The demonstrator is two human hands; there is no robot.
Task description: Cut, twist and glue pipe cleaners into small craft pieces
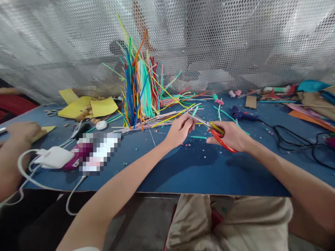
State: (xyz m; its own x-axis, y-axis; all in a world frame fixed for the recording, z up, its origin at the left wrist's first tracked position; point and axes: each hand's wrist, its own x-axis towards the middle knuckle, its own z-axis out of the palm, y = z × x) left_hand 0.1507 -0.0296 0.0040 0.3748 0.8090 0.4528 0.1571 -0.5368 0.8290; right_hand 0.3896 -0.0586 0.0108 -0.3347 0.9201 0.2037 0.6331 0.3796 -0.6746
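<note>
My right hand [227,134] grips a pair of scissors [218,133] with red-orange and yellow handles, blades pointing left. In my left hand [180,129] a short teal pipe cleaner [195,111] is pinched, its tip sticking up beside the scissor blades. Whether the blades touch it I cannot tell. Another cut teal piece [199,137] lies on the blue table [172,174] between my hands. Behind them stands a dense upright bundle of colourful pipe cleaners [145,90], with more strewn flat around its base.
A purple glue gun [243,115] with a black cord lies to the right. At left are yellow papers [104,106], a white charger [56,157] with cables and a co-worker's hand [23,134]. A perforated metal panel [209,42] closes off the back.
</note>
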